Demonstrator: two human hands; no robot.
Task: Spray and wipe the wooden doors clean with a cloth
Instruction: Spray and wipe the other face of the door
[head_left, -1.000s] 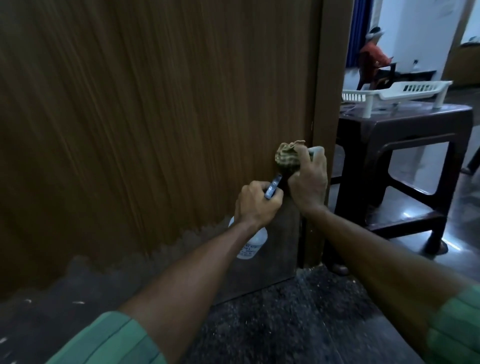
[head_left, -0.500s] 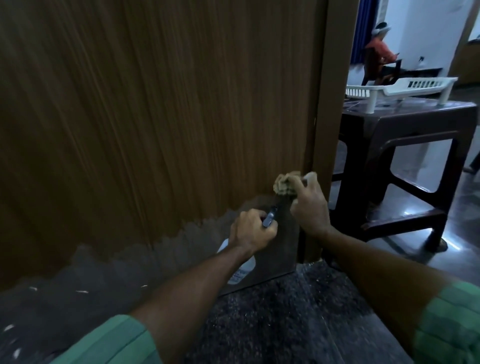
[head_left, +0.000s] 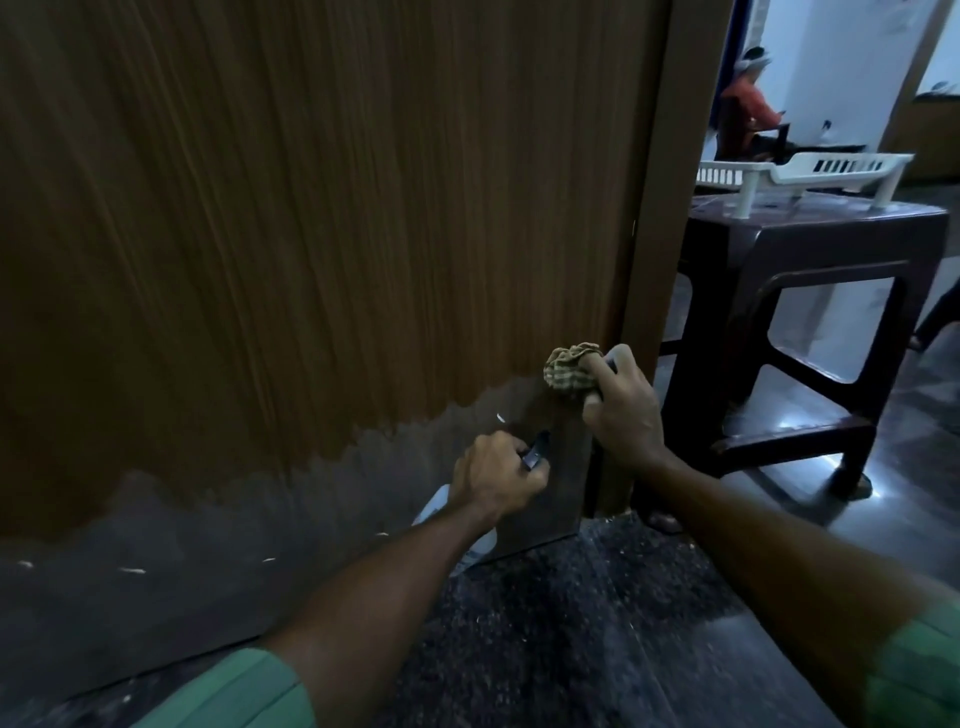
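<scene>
Dark speckled floor (head_left: 545, 639) meets the wooden door (head_left: 337, 208). Right hand (head_left: 621, 410) fingers bunch a checked cloth (head_left: 569, 369) against its low edge; left hand (head_left: 498, 478) fingers curl round a spray bottle (head_left: 480, 545).

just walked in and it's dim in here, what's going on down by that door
A person is cleaning a wooden door. Their right hand grips a bunched checked cloth against the door's lower edge, near the frame. Their left hand holds a spray bottle just below it, nozzle toward the door. The bottom band of the door looks grey and dull.
</scene>
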